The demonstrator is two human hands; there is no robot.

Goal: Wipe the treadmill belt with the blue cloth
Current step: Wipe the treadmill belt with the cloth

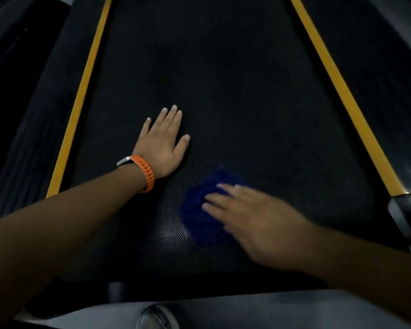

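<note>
right grip: fingers laid fairly straight and flat over the blue cloth, palm down, pressing rather than clenching. thumb not visible, so i cannot tell whether it tucks a fold underneath. hand and cloth are both smeared with blur.

blue cloth: bunched into a thick wad, lying on the treadmill belt, low in view at about 6 o'clock. most of it sticks out at 9 o'clock from the fingertips.

left grip: wide and flat, fingers straight and nearly together, thumb out, palm resting on the belt and holding nothing. it sits at 10 o'clock from the cloth, near but apart. orange wristband on that wrist.

belt: dark, dotted texture showing only in a lit patch at 8 o'clock from the cloth. yellow stripe borders it at 9 o'clock, another yellow stripe at 3 o'clock. the tip of a shoe shows at 6 o'clock, at the frame's bottom edge.

step, as i judge it: mid-wipe on the near end of the belt, left grip bracing. the far stretch toward 12 o'clock looks unvisited, though the light is too dim to be sure.

next move calls for: firm flat pressure, overlapping strokes from stripe to stripe, working toward 12 o'clock, and shifting the bracing palm clear of the cloth's path.
</note>
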